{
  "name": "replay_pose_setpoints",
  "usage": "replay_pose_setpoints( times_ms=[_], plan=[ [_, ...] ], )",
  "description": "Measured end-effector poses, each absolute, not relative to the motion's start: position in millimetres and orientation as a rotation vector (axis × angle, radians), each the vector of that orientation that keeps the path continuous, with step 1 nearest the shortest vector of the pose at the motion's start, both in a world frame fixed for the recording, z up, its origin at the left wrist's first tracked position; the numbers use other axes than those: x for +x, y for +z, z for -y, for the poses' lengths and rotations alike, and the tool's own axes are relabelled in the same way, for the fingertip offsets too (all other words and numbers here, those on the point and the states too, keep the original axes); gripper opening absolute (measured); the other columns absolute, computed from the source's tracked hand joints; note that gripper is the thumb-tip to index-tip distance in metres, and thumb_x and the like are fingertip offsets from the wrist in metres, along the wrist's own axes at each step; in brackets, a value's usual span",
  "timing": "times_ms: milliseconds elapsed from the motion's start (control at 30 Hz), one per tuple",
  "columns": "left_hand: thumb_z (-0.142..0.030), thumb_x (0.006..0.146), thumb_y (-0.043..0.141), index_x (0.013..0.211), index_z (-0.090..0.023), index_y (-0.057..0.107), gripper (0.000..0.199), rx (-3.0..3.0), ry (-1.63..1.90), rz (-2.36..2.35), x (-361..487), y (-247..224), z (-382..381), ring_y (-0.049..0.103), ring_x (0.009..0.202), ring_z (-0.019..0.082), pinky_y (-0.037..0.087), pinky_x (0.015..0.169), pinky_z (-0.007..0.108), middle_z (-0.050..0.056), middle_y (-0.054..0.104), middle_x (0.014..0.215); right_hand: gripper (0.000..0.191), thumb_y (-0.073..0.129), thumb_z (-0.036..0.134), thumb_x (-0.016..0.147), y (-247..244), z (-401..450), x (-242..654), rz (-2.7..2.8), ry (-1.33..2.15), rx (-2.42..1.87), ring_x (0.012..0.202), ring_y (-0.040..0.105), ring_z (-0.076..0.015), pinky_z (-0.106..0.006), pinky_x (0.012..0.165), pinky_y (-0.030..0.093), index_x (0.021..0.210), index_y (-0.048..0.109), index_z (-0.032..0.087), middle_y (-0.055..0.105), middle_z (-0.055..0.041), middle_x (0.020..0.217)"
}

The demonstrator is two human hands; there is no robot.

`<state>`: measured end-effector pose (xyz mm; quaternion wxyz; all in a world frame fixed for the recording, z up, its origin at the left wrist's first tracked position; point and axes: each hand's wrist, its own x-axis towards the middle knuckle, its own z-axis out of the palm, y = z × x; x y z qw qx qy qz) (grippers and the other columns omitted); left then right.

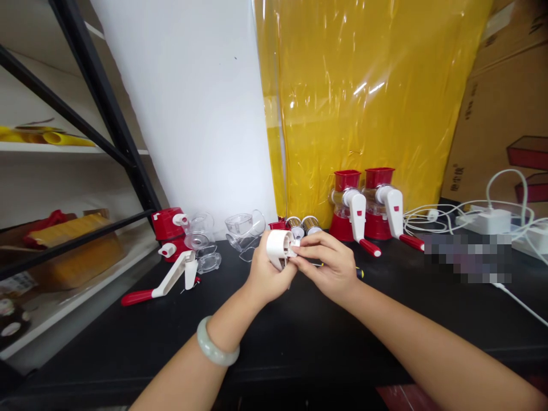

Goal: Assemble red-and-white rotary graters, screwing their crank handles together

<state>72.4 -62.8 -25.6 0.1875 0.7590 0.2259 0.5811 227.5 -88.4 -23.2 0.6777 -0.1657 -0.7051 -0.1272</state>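
My left hand (269, 273) is wrapped round a white hollow plastic part (277, 244) with a rounded end, held above the black table. It resembles the crank arms of the grinders nearby, though its lower portion is hidden in my palm. Thumb and fingers of my right hand (331, 265) pinch a small white plastic piece (294, 249) at the hollow part's open side. Whether the two pieces are joined cannot be made out. A screwdriver's yellow-and-dark end (359, 273) shows just beyond my right hand.
Two assembled red-and-white drum graters (347, 214) stand at the back right. A white crank handle with red grip (166, 281), a red grater base (169, 225) and clear plastic housings (245, 228) lie left. Grater drums (310, 224) sit behind my hands; white cables (449, 214) run right.
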Motion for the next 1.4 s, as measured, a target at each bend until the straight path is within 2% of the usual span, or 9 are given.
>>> replay_pose_setpoints(
  times_ms=[367,533,900,1067,1400],
  plan=[
    [-0.020,0.071,0.072,0.106,-0.019,0.052,0.040,2.062,1.607,-0.592,74.4,-30.9,60.6,0.057,0.070,0.013,0.046,0.067,0.025,0.000,0.063,0.086,0.013,0.071,0.015,0.079,-22.6,89.2,226.2,1.589,-0.311,-0.344,0.072,0.066,-0.0153,-0.030,0.063,0.056,0.089,0.075,0.022,0.068,-0.0050,0.082],
    [-0.018,0.073,0.070,0.106,-0.019,0.050,0.038,2.141,1.593,-0.572,73.8,-26.8,62.9,0.056,0.069,0.013,0.045,0.066,0.026,0.000,0.061,0.085,0.011,0.070,0.015,0.080,-25.1,88.3,228.4,1.622,-0.309,-0.361,0.074,0.065,-0.0153,-0.031,0.064,0.056,0.089,0.074,0.022,0.067,-0.0053,0.084],
    [-0.026,0.075,0.069,0.106,-0.020,0.048,0.038,2.224,1.575,-0.504,69.1,-25.3,58.7,0.055,0.074,0.015,0.044,0.069,0.028,0.001,0.058,0.088,0.009,0.071,0.015,0.080,-24.6,90.1,230.8,1.672,-0.358,-0.354,0.076,0.062,-0.0153,-0.031,0.064,0.055,0.087,0.071,0.021,0.065,-0.0055,0.085],
    [-0.021,0.077,0.066,0.104,-0.020,0.047,0.034,2.213,1.602,-0.532,71.7,-27.2,59.9,0.055,0.076,0.015,0.045,0.071,0.028,0.002,0.056,0.091,0.010,0.071,0.014,0.079,-23.3,90.0,229.4,1.644,-0.366,-0.335,0.075,0.062,-0.0154,-0.032,0.064,0.054,0.086,0.071,0.020,0.065,-0.0055,0.083],
    [-0.017,0.069,0.066,0.102,-0.020,0.043,0.040,2.204,1.654,-0.529,72.7,-28.5,57.2,0.055,0.075,0.014,0.047,0.070,0.028,0.000,0.054,0.088,0.014,0.071,0.015,0.079,-22.0,90.2,228.6,1.640,-0.343,-0.323,0.075,0.063,-0.0163,-0.032,0.063,0.055,0.091,0.071,0.023,0.065,-0.0055,0.084]
  ],
)
